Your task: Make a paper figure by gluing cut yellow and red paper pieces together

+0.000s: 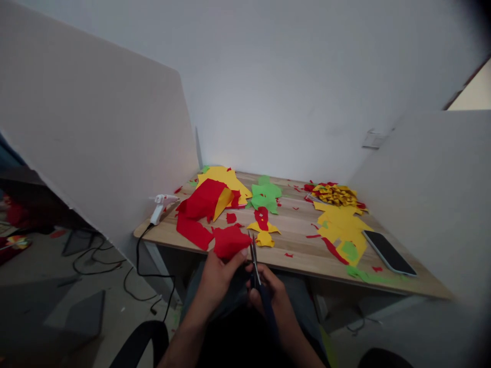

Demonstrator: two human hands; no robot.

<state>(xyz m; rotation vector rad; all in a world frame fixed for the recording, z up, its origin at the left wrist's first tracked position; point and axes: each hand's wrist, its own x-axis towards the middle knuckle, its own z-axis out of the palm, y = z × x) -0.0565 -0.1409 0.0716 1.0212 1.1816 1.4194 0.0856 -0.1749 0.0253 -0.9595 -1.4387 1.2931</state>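
Between its thumb and fingers, my left hand (220, 276) grips a red piece of felt-like sheet (230, 241) at the table's front edge. My right hand (270, 289) holds a pair of scissors (254, 266) with dark handles; the blades point away from me and look slightly apart. Their tips are close to the right side of the red piece; whether they touch it I cannot tell. Just beyond lie a small yellow cut piece (264, 239) and a red scrap (261, 218) on a yellow one.
On the wooden table (295, 240) are larger red sheets (203, 199), green pieces (265, 194), yellow sheets (345, 225) and a pile of yellow and red cuttings (333, 194). A phone (388, 252) lies at right. A corded glue gun (159, 208) rests at the left edge, beside a partition (115, 117).
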